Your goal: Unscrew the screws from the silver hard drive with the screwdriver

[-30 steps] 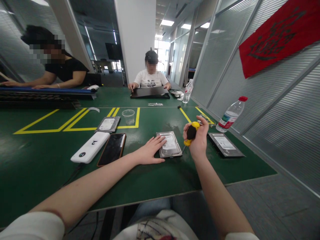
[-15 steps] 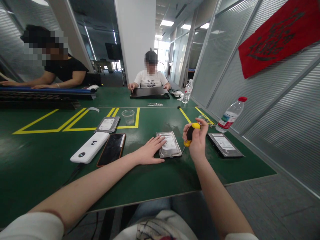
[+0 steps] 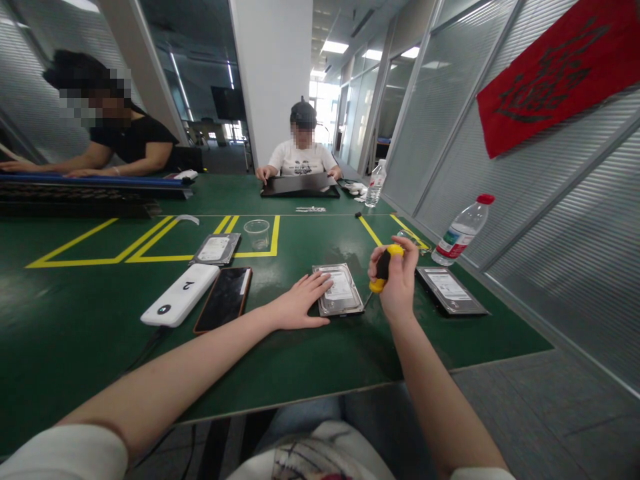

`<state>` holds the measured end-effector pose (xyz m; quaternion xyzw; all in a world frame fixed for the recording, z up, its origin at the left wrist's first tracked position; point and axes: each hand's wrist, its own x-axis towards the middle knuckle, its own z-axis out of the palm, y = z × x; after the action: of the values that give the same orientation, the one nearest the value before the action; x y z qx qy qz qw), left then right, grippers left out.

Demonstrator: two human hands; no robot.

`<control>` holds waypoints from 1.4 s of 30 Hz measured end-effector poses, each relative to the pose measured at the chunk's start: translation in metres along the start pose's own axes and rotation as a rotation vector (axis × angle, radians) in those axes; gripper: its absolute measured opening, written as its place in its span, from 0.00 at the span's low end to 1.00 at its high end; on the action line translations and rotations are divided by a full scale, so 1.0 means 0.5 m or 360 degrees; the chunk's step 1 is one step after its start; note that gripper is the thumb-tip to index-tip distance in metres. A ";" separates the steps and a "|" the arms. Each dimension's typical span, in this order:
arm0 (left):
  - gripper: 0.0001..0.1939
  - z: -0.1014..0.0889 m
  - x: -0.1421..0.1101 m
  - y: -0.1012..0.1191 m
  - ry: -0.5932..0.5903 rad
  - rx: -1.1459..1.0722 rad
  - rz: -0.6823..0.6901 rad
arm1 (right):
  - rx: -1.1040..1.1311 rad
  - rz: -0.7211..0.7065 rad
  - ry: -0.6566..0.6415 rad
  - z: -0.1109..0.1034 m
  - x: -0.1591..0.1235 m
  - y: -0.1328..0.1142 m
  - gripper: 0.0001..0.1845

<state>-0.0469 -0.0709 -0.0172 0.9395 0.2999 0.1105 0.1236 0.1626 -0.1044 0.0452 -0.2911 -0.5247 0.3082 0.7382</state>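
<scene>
A silver hard drive (image 3: 346, 293) lies flat on the green table in front of me. My left hand (image 3: 303, 300) rests with fingers outstretched on its left side, the fingertips over the label. My right hand (image 3: 399, 280) is wrapped round the yellow and black handle of a screwdriver (image 3: 382, 271). The screwdriver leans, its thin shaft pointing down and left to the drive's near right corner. Whether the tip touches a screw is too small to tell. To the right of that hand lies another hard drive (image 3: 453, 291).
Left of me lie a white power bank (image 3: 180, 295) with a cable, a phone (image 3: 223, 300), a third hard drive (image 3: 217, 249) and a clear plastic cup (image 3: 257, 235). A water bottle (image 3: 463, 230) stands at the right edge. Two people sit across the table (image 3: 280, 373).
My right hand and the screwdriver handle have shifted very slightly to the right. My left hand and the hard drive have stayed in place.
</scene>
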 end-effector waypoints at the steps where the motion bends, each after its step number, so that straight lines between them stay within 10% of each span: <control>1: 0.47 0.000 0.000 0.000 0.0001 0.0002 -0.0003 | -0.0007 -0.0003 -0.0011 0.000 0.001 -0.001 0.16; 15: 0.46 -0.004 -0.003 0.007 -0.0024 0.0025 -0.0019 | 0.0205 -0.0112 0.0563 -0.011 0.021 -0.019 0.12; 23: 0.43 -0.010 -0.010 0.036 -0.0007 0.0136 0.0000 | 0.0165 0.0023 0.0255 0.022 0.054 -0.020 0.14; 34: 0.38 -0.029 -0.027 0.099 -0.0004 0.0251 0.0137 | -0.0918 -0.0344 -0.0214 0.085 0.092 0.010 0.18; 42: 0.40 -0.015 -0.014 0.076 0.0044 0.0108 0.0305 | -0.0920 -0.0339 -0.0192 0.056 0.080 0.083 0.17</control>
<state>-0.0345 -0.1037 0.0004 0.9659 0.2139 0.1244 0.0764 0.1401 -0.0441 0.0455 -0.4134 -0.6611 0.0839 0.6205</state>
